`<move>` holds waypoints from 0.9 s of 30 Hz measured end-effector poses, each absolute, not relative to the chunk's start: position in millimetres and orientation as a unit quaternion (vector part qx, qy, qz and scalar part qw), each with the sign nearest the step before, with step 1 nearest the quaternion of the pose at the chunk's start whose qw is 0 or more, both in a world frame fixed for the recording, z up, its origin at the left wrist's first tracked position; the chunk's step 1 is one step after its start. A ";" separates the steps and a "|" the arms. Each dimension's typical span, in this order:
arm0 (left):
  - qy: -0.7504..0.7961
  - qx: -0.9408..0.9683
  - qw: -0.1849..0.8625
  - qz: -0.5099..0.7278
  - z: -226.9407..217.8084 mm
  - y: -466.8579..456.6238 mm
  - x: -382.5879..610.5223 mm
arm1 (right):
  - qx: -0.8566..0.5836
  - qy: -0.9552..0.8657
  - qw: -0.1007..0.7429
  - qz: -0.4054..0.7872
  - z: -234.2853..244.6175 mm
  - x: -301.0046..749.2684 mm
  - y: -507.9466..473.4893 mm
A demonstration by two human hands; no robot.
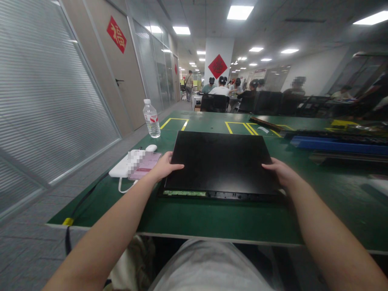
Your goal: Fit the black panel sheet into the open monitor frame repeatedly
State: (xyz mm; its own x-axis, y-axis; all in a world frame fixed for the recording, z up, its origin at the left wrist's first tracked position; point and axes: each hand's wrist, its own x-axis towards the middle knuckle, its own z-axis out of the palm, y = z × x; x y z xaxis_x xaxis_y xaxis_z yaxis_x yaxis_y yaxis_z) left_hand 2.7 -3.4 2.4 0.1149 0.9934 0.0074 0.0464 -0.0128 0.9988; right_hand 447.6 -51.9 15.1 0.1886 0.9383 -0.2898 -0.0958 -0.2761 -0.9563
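Black panel (221,163) lay flat on green table (212,222), near front edge. Left hand (165,166) gripped panel's left edge, thumb on top; right hand (280,169) gripped right edge likewise. Panel not lifted; circuit strip (184,193) exposed along its near edge. Water bottle (151,118) stood beyond panel's left corner.

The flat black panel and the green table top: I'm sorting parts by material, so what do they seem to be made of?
The flat black panel, gripped at its sides by the left hand and right hand, looks like smooth matte plastic or coated glass; it barely reflects the ceiling lights. A green circuit strip shows along its near edge. The green table top looks like a dull rubbery mat, with yellow taped lines.
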 end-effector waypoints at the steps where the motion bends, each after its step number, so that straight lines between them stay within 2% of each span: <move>1: 0.480 0.542 0.513 0.461 2.6 -3.5 2.8 | -0.599 -0.353 0.486 0.530 15.4 447.4 -52.0; 27: 0.486 0.546 0.508 0.456 2.5 -2.4 2.7 | -0.606 -0.345 0.488 0.525 14.2 447.2 -51.2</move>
